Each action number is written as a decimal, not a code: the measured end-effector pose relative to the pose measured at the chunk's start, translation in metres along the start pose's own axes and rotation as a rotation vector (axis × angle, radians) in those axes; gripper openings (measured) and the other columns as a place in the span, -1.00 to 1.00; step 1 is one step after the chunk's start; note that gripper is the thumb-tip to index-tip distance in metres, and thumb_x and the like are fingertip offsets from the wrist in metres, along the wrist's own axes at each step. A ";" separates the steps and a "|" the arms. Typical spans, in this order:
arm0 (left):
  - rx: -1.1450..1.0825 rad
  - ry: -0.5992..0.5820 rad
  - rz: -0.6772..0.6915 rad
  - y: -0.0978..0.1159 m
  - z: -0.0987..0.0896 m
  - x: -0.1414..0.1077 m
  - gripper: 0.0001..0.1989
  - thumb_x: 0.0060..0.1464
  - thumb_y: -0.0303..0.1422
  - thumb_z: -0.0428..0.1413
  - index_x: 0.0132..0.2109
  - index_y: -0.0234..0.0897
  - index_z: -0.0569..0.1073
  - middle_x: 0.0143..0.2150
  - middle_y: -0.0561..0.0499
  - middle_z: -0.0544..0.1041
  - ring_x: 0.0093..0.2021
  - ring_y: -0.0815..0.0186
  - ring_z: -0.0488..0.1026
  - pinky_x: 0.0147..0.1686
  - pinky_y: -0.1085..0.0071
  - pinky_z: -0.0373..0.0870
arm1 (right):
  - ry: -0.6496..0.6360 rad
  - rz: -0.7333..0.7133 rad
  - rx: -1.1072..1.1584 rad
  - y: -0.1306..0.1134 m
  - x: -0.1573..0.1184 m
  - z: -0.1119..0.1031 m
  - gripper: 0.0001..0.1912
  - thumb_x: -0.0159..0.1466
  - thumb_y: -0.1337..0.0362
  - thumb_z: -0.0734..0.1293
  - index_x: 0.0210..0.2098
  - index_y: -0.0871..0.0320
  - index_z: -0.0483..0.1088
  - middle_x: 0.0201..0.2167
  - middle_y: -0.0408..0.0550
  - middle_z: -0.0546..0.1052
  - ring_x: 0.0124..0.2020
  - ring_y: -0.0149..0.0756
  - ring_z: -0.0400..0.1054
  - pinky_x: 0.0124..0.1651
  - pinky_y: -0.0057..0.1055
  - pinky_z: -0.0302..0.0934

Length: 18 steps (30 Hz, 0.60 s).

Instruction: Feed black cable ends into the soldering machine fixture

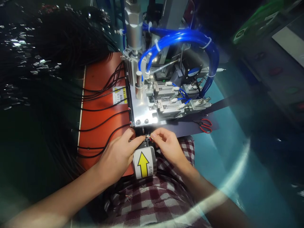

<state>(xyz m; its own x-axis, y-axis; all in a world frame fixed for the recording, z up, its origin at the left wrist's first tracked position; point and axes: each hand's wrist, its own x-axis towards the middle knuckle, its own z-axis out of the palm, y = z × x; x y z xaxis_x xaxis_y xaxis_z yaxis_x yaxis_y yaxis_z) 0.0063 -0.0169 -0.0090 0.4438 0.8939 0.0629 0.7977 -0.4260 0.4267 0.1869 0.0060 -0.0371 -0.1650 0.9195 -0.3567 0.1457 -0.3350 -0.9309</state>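
"Two hands meet at the thin wire ends (148,137), just beyond the yellow-arrow label (143,162). Which step?"

"Fine fingertip handling, I'd judge. The right hand (169,146) has thumb and forefinger pinched on them; the left hand (117,155) has its thumb beside them, its grip unclear."

"And the next move?"

"It calls for steady fingertips and slack wires. Red-handled snips (205,125) lie apart, to the right."
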 end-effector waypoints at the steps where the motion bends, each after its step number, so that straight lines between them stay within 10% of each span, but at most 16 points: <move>1: 0.008 0.001 0.002 0.000 0.000 0.000 -0.67 0.13 -0.54 -0.09 -0.03 -0.24 0.44 -0.21 -0.09 0.40 -0.32 0.25 0.45 -0.40 0.38 0.44 | 0.004 -0.003 -0.005 0.000 0.000 0.000 -0.79 0.17 0.19 0.30 -0.51 0.18 0.30 -0.62 -0.21 0.30 -0.59 -0.43 0.13 -0.53 -0.48 0.06; 13: 0.037 0.049 0.034 0.001 0.000 0.002 -0.66 0.11 -0.56 -0.10 -0.06 -0.26 0.45 -0.27 -0.05 0.40 -0.41 0.29 0.44 -0.48 0.43 0.38 | 0.123 -0.218 -0.176 0.007 -0.005 0.008 -0.83 0.25 0.26 0.22 -0.47 0.15 0.28 -0.54 -0.18 0.34 -0.51 -0.40 0.19 -0.41 -0.47 0.12; 18: 0.024 0.040 0.031 0.000 0.000 0.001 -0.67 0.11 -0.57 -0.09 -0.07 -0.26 0.45 -0.27 -0.05 0.39 -0.42 0.29 0.42 -0.48 0.41 0.37 | 0.067 -0.060 -0.032 0.004 -0.004 0.009 -0.81 0.20 0.22 0.25 -0.50 0.16 0.26 -0.60 -0.22 0.27 -0.58 -0.43 0.12 -0.50 -0.48 0.06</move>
<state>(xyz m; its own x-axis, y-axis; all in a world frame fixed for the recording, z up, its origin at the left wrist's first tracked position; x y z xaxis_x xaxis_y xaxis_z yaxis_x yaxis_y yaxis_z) 0.0067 -0.0158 -0.0085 0.4521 0.8849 0.1121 0.7936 -0.4565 0.4024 0.1793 -0.0010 -0.0400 -0.1093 0.9497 -0.2935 0.1684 -0.2733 -0.9471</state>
